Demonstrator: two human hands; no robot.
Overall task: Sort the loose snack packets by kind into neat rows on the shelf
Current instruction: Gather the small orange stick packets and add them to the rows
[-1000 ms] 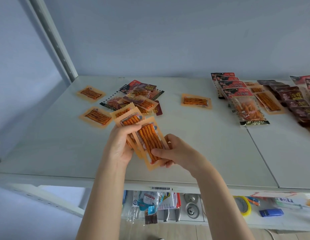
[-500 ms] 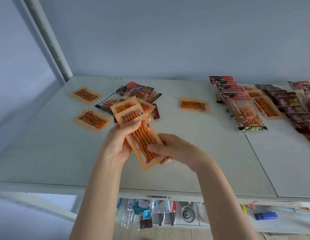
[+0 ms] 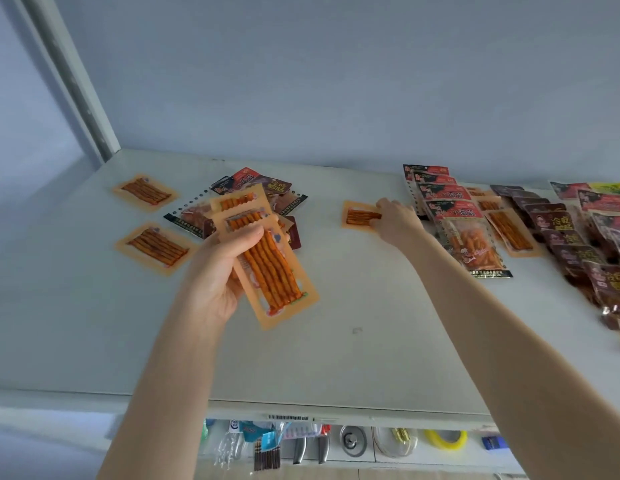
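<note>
Left grip (image 3: 228, 271) is clamped round a fan of orange stick packets (image 3: 270, 268), held over the shelf (image 3: 336, 358). Right grip (image 3: 395, 220) is down on a lone orange packet (image 3: 358, 216) lying flat just beside the sorted rows (image 3: 450, 220); can't tell if it's pinched yet. Rows look partly built. Remaining, I reckon: two orange strays (image 3: 156, 245) and the mixed heap (image 3: 263, 188) behind my fan.

The flat orange snack packets (image 3: 267, 261) are glossy clear plastic film. The pale grey shelf (image 3: 353, 306) looks smooth, matt painted metal, as does its perforated grey upright post (image 3: 72, 81).
</note>
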